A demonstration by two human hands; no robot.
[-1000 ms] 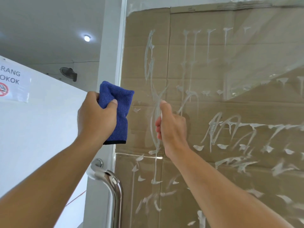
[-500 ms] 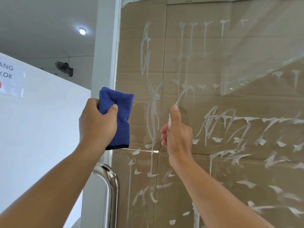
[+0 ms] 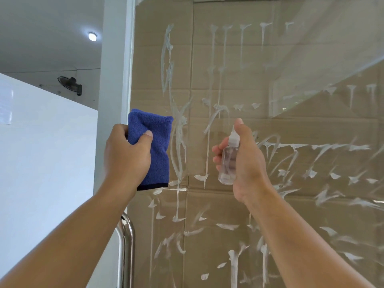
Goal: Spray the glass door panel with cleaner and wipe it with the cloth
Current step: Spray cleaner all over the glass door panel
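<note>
The glass door panel [image 3: 270,69] fills the right of the view, streaked with white smears, with brown cardboard behind it. My left hand [image 3: 126,156] grips a folded blue cloth [image 3: 153,146], held up near the panel's left edge; I cannot tell if it touches the glass. My right hand [image 3: 247,161] holds a small clear spray bottle [image 3: 228,161] upright in front of the glass, forefinger on its white nozzle, which points left toward the smears.
A white door frame [image 3: 113,80] runs down the left edge of the glass. A chrome pull handle [image 3: 125,246] sits below my left hand. A white wall, a wall fan [image 3: 69,84] and a ceiling light [image 3: 92,36] lie to the left.
My right hand has drawn back from the glass and turned, so the spray bottle now shows. The left hand with the cloth has stayed roughly in place. The view has shifted slightly.
</note>
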